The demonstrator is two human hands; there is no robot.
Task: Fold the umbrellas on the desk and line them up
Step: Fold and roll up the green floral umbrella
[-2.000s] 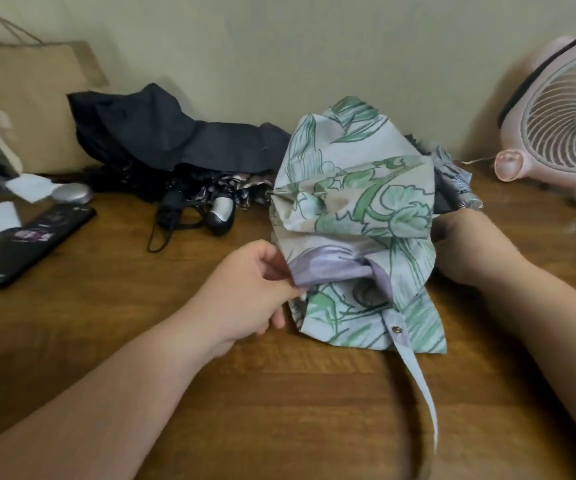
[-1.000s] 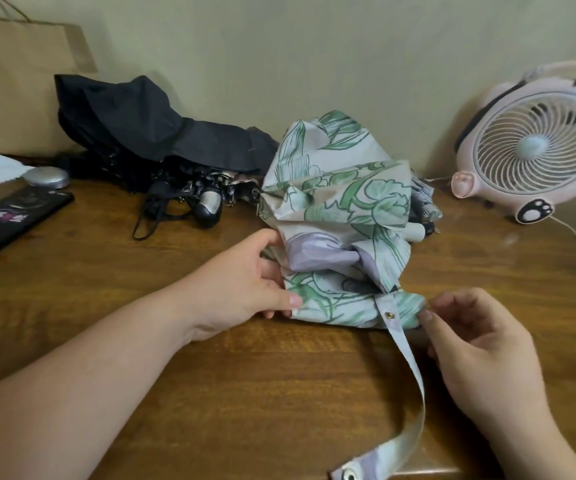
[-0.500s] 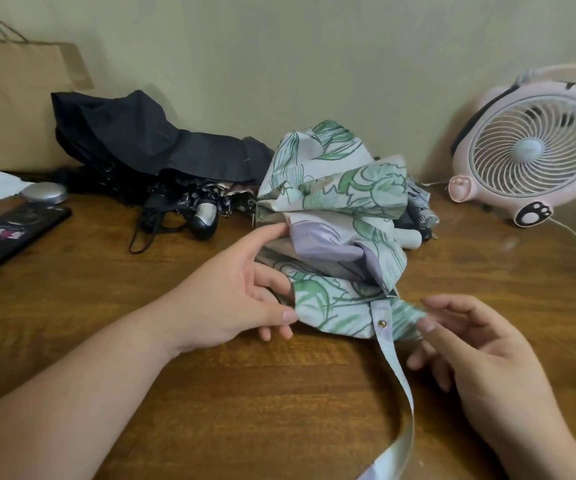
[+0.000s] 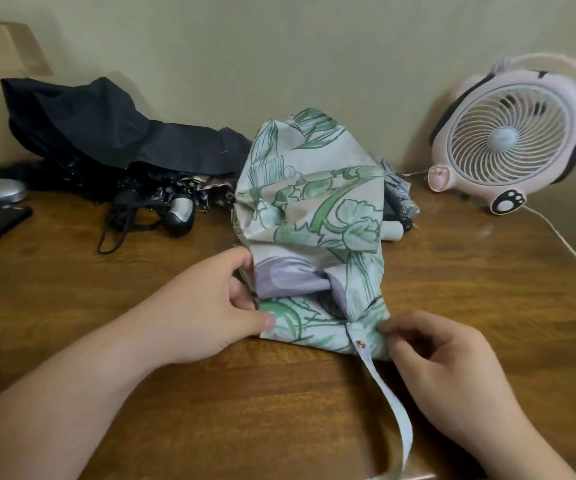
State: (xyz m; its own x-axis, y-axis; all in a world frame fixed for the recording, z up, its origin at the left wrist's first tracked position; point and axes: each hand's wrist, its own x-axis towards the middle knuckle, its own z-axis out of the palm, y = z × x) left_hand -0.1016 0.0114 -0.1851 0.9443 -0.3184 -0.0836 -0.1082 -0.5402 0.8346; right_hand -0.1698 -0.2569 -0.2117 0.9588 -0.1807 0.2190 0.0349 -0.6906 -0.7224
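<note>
Here, wood desk [image 4: 262, 410] w/ beige wall [image 4: 279, 46] behind; left hand [image 4: 207, 313] grips floral umbrella [image 4: 314, 209], right hand [image 4: 452, 368] curled at its corner, hold unclear.

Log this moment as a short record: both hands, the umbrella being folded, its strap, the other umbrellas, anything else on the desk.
Umbrella in work: white fabric umbrella with green leaf print, collapsed, loosely bunched, on the brown wooden desk
Left hand: grips its left edge
Right hand: fingers at its near right corner; pinch unclear
Strap: pale lilac snap strap, unfastened, trailing towards the desk's near edge
Other umbrellas: black fabric umbrella, loose heap, back left; grey patterned umbrella behind the printed one
Also: pink round desk fan, back right
</note>
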